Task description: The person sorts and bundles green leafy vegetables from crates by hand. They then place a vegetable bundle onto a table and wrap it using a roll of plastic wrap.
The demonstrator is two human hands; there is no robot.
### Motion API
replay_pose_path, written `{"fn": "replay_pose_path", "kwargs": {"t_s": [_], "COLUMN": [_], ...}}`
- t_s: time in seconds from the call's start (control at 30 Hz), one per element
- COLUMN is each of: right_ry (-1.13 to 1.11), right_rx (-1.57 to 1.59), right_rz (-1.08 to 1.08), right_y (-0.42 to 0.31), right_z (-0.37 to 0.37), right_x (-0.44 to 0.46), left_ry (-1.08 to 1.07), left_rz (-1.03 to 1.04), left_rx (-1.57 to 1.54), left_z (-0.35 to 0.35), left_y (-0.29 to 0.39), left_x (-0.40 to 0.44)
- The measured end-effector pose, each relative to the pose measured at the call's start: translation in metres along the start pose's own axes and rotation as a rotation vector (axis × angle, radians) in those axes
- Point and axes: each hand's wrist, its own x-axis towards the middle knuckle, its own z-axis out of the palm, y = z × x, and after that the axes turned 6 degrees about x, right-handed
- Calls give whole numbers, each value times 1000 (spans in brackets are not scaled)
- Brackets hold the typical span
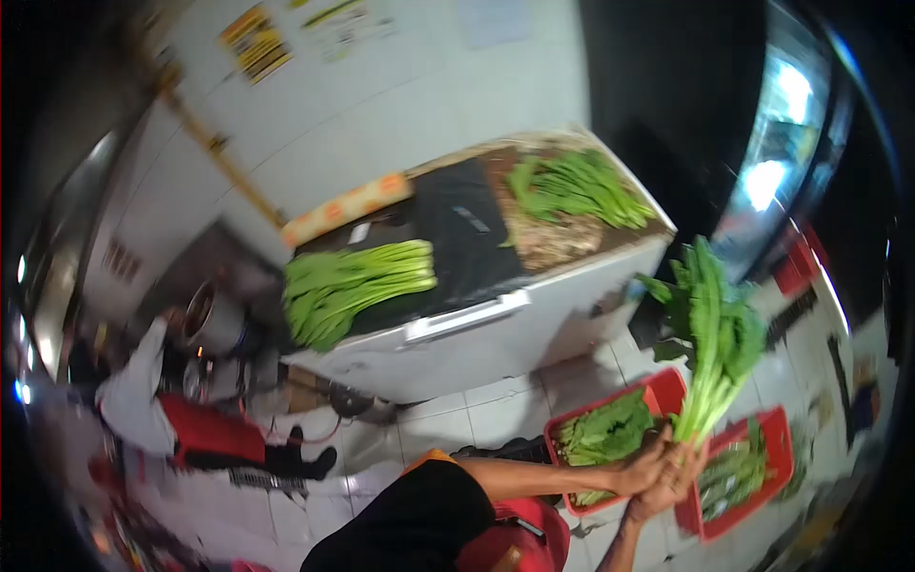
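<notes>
A bunch of leafy green vegetables (710,334) stands upright in my hands, its leaves up and its pale stems down. My left hand (644,467) is closed around the stem ends. Pressed against it, my right hand (675,484) also wraps the lower stems; the fingers of both hands partly overlap. Under and beside my hands are two red crates. One crate (658,386) holds broad green leaves (610,429). The other crate (783,458) contains more long greens (729,477).
Greens (362,286) lie on the left of a white chest freezer (457,357), more greens (581,188) on its right. A patterned roll (348,208) rests along its back. At left, a person (205,424) stands by a large pot (214,319). White tiles (496,418) cover the floor.
</notes>
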Motion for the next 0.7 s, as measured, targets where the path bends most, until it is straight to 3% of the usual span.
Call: {"fn": "replay_pose_path", "kwargs": {"t_s": [0.03,0.1,0.13,0.17,0.23,0.33,0.4,0.43,0.47,0.5,0.57,0.63,0.7], "right_ry": [-25,-68,-123,-133,-483,-773,-858,-850,-786,-718,-756,-758,-741], "right_rx": [-16,202,241,243,274,499,609,515,509,506,748,718,678], "right_rz": [-124,-208,-318,-346,-529,-592,-571,-627,-500,-373,-103,-327,-358], "right_y": [-14,-83,-101,-116,-149,-192,-213,-215,-221,-232,-257,-271,-271], "right_z": [-2,16,12,17,36,87,115,127,142,160,201,238,272], "right_x": [8,14,20,20,15,-3,-24,-34,-52,-77,-120,-153,-174], "left_ry": [-50,-133,124,257,-129,-164,206,355,474,630,753,856,1055], "left_rz": [-91,64,357,168,289,928,735,679,562,555,729,747,778], "left_rx": [63,80,-68,-437,-1162,-1037,-813,-726,-813,-813,-885,-845,-813], "left_z": [-16,-62,-58,-68,-117,-158,-186,-198,-206,-218,-244,-264,-280], "left_y": [20,76,93,102,108,118,137,135,136,125,119,107,107], "left_x": [-2,-33,-44,-60,-80,-109,-189,-219,-248,-270,-313,-352,-375]}}
